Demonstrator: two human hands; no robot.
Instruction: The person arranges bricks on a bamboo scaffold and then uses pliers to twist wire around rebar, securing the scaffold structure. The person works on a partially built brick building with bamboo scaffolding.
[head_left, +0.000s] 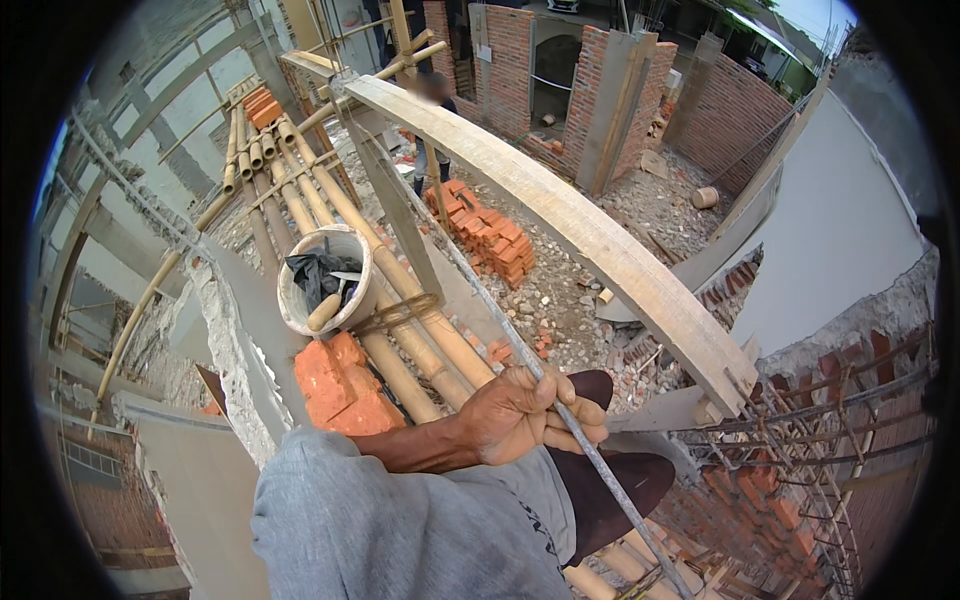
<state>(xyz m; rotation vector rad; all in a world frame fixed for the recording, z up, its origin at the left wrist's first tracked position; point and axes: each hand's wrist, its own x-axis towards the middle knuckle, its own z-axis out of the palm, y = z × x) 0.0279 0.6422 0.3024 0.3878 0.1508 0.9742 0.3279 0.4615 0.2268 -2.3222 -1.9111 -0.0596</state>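
Observation:
My left hand point(515, 418) is closed around a long, thin grey metal rod point(622, 497), its fingers wrapped over it in front of my bent knees. The rod slants from the upper left, by a wooden post, down to the lower right, where it leaves the picture. Beyond the hand a long pale wooden board point(590, 235) stretches across, bowed by the lens. To the left of my forearm lie orange bricks point(345, 385). Just past them stands a whitish bucket point(290, 300) containing a trowel point(325, 312) and black plastic point(318, 272). My right hand does not show.
Bamboo poles point(400, 335) form a raised platform, with more bricks point(262, 107) at its far end. Below are a brick pile point(485, 232), rubble and a standing person point(440, 160). Bare rebar point(815, 450) juts out at right; a broken wall edge point(225, 330) runs at left.

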